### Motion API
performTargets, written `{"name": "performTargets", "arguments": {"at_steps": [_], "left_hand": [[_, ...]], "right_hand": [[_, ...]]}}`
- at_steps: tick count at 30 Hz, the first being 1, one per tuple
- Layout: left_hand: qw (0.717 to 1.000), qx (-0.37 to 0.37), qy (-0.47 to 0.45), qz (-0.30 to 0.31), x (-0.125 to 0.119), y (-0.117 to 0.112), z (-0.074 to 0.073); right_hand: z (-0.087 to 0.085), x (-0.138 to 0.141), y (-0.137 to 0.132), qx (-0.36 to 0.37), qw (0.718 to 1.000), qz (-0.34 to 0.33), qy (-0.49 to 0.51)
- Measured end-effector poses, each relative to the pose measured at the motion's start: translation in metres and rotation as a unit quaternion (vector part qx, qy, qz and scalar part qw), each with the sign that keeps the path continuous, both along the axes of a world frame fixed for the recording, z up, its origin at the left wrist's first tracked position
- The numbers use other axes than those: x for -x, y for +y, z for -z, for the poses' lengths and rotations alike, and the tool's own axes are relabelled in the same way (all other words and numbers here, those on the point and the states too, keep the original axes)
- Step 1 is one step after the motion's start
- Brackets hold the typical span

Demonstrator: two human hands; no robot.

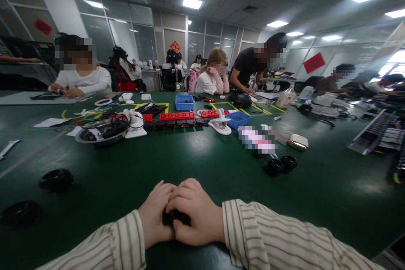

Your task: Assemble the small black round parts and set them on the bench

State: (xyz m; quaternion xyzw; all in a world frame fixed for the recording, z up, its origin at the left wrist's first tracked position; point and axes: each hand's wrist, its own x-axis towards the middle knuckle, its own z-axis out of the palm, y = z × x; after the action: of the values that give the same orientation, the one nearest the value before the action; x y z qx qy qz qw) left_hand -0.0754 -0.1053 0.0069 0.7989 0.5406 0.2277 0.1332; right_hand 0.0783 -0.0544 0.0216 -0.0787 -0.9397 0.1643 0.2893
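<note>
Near the front of the green table, my left hand (157,215) and my right hand (196,215) are closed together around a black rounded piece (181,217). Most of that piece is hidden by the fingers, so its exact kind does not show. My right hand lies over the top of it, with the thumb on the near side; my left hand cups it from the left. To the left on the table lie a black ring-shaped piece (56,180) and another black ring-shaped piece (20,213). Two small black round pieces (289,161) sit beyond my hands to the right.
Across the green table (133,164) stand a metal bowl (103,137) with black items, a red and black strip (177,116), a white clip stand (220,124) and blue baskets (184,102). A gold case (298,142) lies right. Several people sit or stand behind.
</note>
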Motion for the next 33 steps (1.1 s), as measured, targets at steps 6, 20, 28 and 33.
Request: {"name": "performTargets", "arguments": {"at_steps": [6, 20, 28, 33], "left_hand": [[0.999, -0.034, 0.014, 0.008, 0.004, -0.001, 0.009], [1.0, -0.003, 0.003, -0.004, 0.003, 0.0, 0.0], [0.999, 0.013, 0.0, 0.04, 0.006, 0.002, 0.003], [0.998, -0.025, 0.022, 0.044, 0.009, 0.001, 0.012]], "right_hand": [[-0.001, -0.002, -0.001, -0.036, 0.994, -0.097, 0.038], [0.004, -0.001, 0.003, 0.007, 0.996, 0.086, -0.008], [0.0, -0.002, -0.006, -0.04, 0.997, -0.06, -0.005], [-0.002, -0.004, -0.007, -0.041, 0.996, -0.077, 0.012]]}}
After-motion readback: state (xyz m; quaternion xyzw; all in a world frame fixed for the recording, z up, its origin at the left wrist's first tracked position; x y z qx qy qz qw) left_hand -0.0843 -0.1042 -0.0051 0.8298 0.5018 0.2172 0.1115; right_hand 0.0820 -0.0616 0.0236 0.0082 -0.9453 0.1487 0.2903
